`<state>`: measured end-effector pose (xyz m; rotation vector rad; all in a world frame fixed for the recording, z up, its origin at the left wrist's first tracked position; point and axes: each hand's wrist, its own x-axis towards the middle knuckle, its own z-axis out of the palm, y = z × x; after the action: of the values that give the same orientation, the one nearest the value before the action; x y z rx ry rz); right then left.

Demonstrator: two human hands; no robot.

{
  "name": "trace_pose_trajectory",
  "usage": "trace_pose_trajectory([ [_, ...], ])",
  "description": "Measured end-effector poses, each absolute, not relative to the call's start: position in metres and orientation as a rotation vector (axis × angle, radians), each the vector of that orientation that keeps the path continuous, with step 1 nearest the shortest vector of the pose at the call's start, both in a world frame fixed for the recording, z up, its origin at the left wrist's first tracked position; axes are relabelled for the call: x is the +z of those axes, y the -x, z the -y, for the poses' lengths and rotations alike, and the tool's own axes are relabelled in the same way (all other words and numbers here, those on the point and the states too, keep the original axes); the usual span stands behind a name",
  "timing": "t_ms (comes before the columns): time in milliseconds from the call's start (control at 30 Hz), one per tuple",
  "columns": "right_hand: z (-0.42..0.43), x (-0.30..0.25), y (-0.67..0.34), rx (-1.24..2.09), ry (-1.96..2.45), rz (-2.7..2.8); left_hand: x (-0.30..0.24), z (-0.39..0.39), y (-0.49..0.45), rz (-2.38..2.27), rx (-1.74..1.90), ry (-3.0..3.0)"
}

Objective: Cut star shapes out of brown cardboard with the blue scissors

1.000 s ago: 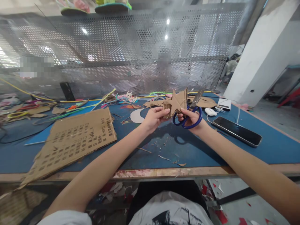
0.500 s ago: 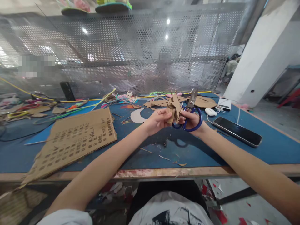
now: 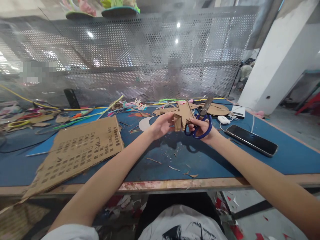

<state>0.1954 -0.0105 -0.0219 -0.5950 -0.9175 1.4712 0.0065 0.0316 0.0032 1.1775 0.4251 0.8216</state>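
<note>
Left hand [image 3: 161,125] & right hand [image 3: 203,127] were together above the tabletop [image 3: 287,156], w/ the star [image 3: 183,115] btw. them, held off the blue top. Left grip was closed in a pinch on the star's 9 o'clock points. Right grip was shut thru the blue loops of the scissors [image 3: 202,128], w/ a fingertip also on the star's 3 o'clock side. Blades pointed to 1 o'clock behind the star & looked nearly closed, tho blur made that hard to tell. Star was prob. held in the air so it could turn w/o catching on anything. Scissor tips prob. pointed away from the body for safety.

Room: sheet [image 3: 82,146] lay flat at 9 o'clock of the hands, well apart, its near corner seeming to hang past the front edge. Phone [image 3: 251,140] lay at 3 o'clock, near the right wrist but not touching. Scraps [image 3: 175,168] sat at 6 o'clock, near the front edge. Mesh [image 3: 150,56] closed off 12 o'clock, w/ offcuts [image 3: 217,108] just in front of it. Freest room looked to be the stretch of top under the forearms, w/ only scraps on it.
</note>
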Motion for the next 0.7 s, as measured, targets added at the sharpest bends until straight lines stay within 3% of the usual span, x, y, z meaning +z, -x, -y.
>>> trace_pose_trajectory([
  [233, 0.004, -0.024, -0.203, 1.361, 0.744, 1.015, 0.014, -0.040, 0.010, -0.632, 0.695, -1.405],
  [400, 0.001, -0.028, -0.207, 1.072, 1.021, 1.078, 0.009, -0.043, 0.008, -0.658, 0.666, -1.396],
  [700, -0.001, -0.033, -0.199, 1.002, 0.941, 1.029, 0.004, -0.029, -0.007, -0.631, 0.701, -1.360],
])
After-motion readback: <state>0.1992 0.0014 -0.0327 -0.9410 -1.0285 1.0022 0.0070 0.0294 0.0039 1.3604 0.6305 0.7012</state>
